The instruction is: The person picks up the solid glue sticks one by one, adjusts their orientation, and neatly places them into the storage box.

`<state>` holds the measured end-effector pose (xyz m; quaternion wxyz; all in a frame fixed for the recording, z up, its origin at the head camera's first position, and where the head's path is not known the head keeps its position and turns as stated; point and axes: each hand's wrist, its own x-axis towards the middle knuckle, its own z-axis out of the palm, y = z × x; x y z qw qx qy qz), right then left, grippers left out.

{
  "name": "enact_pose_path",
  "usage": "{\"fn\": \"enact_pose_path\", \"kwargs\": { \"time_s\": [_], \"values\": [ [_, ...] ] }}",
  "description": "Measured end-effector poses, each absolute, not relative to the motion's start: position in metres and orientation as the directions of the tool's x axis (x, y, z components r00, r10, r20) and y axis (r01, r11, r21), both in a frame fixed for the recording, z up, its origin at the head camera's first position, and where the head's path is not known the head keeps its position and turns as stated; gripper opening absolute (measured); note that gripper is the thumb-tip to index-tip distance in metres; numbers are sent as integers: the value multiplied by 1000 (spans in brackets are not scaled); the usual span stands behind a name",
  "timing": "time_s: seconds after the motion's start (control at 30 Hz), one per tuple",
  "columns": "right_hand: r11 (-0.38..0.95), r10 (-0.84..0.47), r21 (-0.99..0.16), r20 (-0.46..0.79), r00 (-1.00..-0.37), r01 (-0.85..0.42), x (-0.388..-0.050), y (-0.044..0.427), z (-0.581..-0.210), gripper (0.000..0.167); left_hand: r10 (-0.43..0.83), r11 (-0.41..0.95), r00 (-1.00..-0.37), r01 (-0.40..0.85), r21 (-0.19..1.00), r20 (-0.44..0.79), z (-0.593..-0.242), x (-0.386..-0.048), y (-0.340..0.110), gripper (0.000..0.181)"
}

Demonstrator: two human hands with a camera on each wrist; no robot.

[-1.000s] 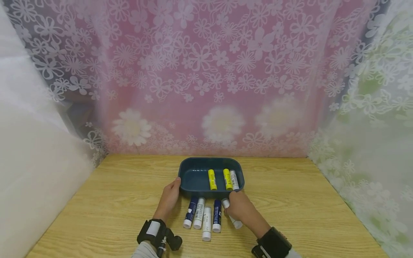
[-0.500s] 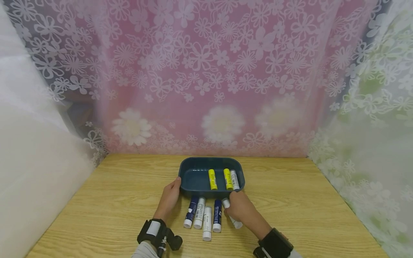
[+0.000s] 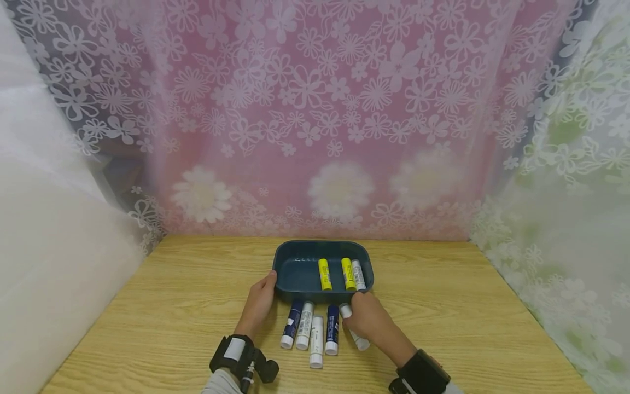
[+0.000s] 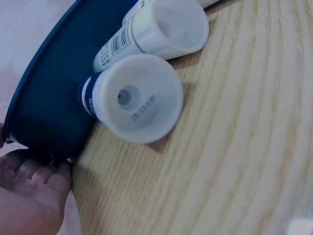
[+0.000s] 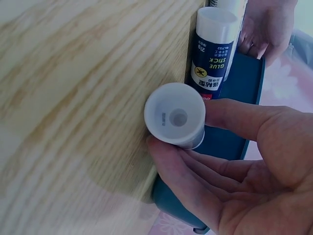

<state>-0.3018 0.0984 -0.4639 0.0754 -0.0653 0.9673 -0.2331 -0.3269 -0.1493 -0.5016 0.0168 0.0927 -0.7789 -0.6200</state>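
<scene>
on tray [image 3: 297,268], left fingers [image 4: 44,174] grip | right [image 5: 173,166] pinch stick [image 3: 361,343] | hollow end [image 5: 166,120]: wrist view only

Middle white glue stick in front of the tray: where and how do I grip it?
Probably pinch the middle white glue stick across the sides of its near end, coming from the near side: that round end juts past the blue stick and barcoded white stick flanking it, likely leaving room.

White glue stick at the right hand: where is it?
In the head view, the white glue stick is pinched by the right hand, in front of the dark teal tray, right of a blue glue stick.
</scene>
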Motion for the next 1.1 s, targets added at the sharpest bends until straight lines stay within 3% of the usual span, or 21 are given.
{"fn": "enact_pose_path", "kwargs": {
  "time_s": [0.27,1.1],
  "values": [
    [885,-200,-442,-73,-977,-148,-302,99,-455,19,-165,210,-981,-133,969,-99,-501,-326,-149,66],
    [880,-231,-436,-44,-972,-190,-301,106,-451,15,-175,223,-979,-139,965,-100,-503,-328,-150,69]
  ]
}}
